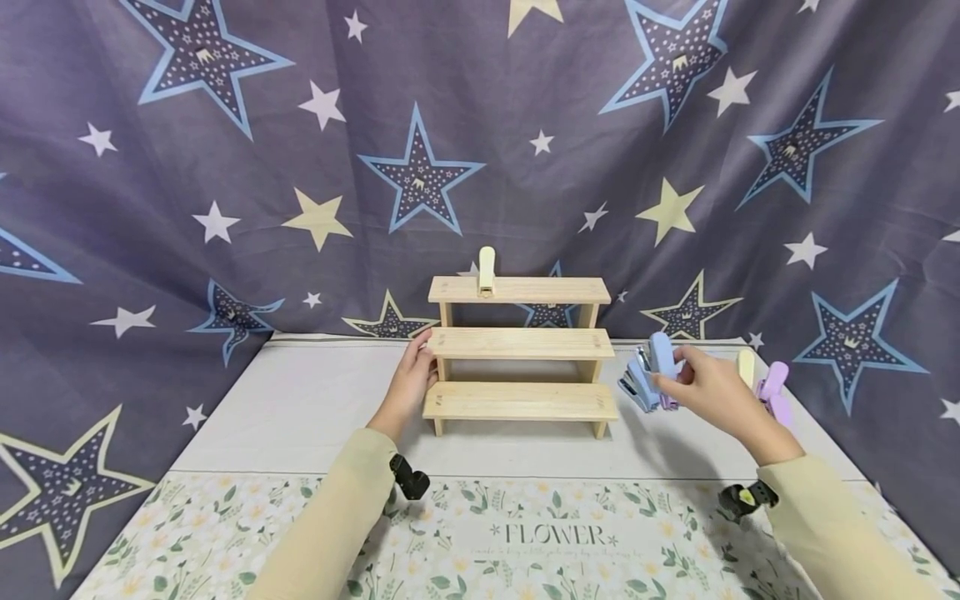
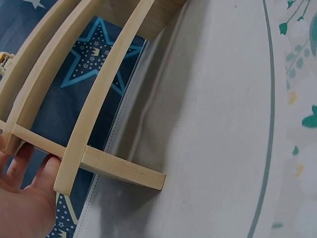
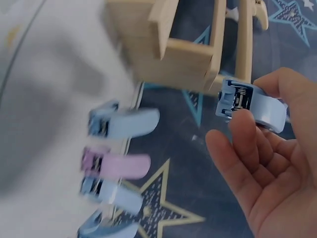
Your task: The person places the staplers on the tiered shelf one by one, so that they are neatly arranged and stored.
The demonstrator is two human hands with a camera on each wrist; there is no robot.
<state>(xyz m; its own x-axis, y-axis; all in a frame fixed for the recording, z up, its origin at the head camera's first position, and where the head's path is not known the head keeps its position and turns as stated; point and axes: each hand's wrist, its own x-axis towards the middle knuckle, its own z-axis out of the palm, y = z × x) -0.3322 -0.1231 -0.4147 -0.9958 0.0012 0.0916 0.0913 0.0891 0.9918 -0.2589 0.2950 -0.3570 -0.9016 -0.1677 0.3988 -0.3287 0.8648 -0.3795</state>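
A three-tier wooden display stand (image 1: 521, 343) stands against the curtain. My left hand (image 1: 411, 375) grips its left side near the middle step; in the left wrist view the fingers (image 2: 43, 171) bend around the wooden side piece. A cream stapler (image 1: 486, 268) is on the top step, towards the left. My right hand (image 1: 708, 387) pinches a light blue stapler (image 3: 267, 110) between thumb and fingers, to the right of the stand. Below it, in the right wrist view, are a blue stapler (image 3: 133, 123), a purple stapler (image 3: 124, 165) and further blue ones.
Another cream stapler (image 1: 746, 367) and purple staplers (image 1: 772, 382) sit at the right, partly behind my right forearm. A white table (image 1: 315, 417) carries a floral mat (image 1: 555, 575) at the front. A star-patterned curtain (image 1: 510, 108) hangs behind and on both sides.
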